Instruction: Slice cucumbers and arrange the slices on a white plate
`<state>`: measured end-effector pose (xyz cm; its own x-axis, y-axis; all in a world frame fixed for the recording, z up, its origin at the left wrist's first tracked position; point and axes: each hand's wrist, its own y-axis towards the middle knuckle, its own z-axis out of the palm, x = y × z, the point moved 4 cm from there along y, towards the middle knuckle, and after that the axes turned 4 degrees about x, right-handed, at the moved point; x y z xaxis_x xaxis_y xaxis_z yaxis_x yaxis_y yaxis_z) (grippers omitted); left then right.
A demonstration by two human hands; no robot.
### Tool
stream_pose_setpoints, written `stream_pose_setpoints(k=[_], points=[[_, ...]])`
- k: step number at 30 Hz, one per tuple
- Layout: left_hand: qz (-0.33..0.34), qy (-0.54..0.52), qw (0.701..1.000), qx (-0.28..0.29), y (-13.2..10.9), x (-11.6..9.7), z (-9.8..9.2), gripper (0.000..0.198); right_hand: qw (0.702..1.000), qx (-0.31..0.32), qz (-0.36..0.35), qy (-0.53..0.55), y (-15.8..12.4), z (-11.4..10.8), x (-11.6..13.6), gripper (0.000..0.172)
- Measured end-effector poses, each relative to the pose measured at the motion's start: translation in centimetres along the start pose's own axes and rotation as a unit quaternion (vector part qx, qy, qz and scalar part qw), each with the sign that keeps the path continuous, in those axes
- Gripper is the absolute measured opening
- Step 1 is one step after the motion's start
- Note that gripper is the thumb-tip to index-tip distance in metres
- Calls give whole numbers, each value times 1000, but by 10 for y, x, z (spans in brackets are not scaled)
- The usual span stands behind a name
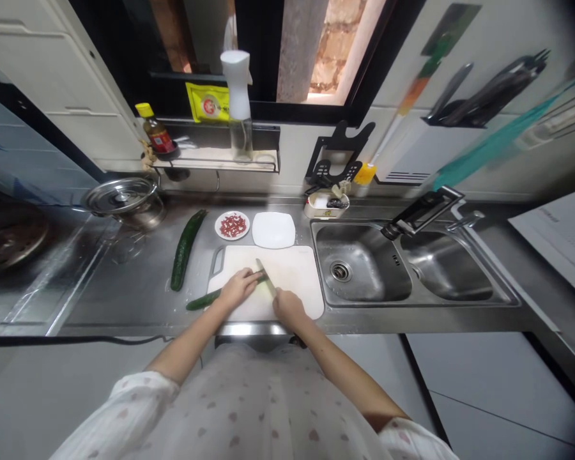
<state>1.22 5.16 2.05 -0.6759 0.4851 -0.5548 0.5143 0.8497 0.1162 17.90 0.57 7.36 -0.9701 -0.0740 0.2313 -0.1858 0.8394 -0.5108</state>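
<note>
A white cutting board point(301, 281) lies on the steel counter, with a cucumber point(204, 301) across it that sticks out past its left edge. My left hand point(238, 287) is closed over the cucumber, pressing it to the board. In my right hand point(288, 308) is a knife point(265, 276), its blade at the cucumber's right end, pointing up and left. Pale green cucumber pieces or a cut face show beside the blade, too small to make out. Behind the board are an empty white plate point(273, 230) and a plate of chopped red bits point(232, 225).
Another whole cucumber point(186, 249) lies left of the board. A lidded steel pot point(124, 201) stands at the back left. To the right is a double sink point(364, 262) with a black faucet point(421, 214). A shelf point(211, 160) holds bottles.
</note>
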Motion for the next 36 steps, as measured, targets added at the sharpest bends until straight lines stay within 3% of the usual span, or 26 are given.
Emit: stream_pose_setpoints(k=[12, 23, 36], points=[[10, 2, 1000, -3, 0, 1, 2, 38, 1000, -20, -14, 7, 33, -18, 19, 34], [7, 0, 1000, -8, 0, 2, 3, 37, 1000, 2, -3, -9, 11, 5, -1, 31], [13, 6, 1000, -9, 0, 3, 3, 37, 1000, -10, -10, 1, 34, -14, 19, 34]])
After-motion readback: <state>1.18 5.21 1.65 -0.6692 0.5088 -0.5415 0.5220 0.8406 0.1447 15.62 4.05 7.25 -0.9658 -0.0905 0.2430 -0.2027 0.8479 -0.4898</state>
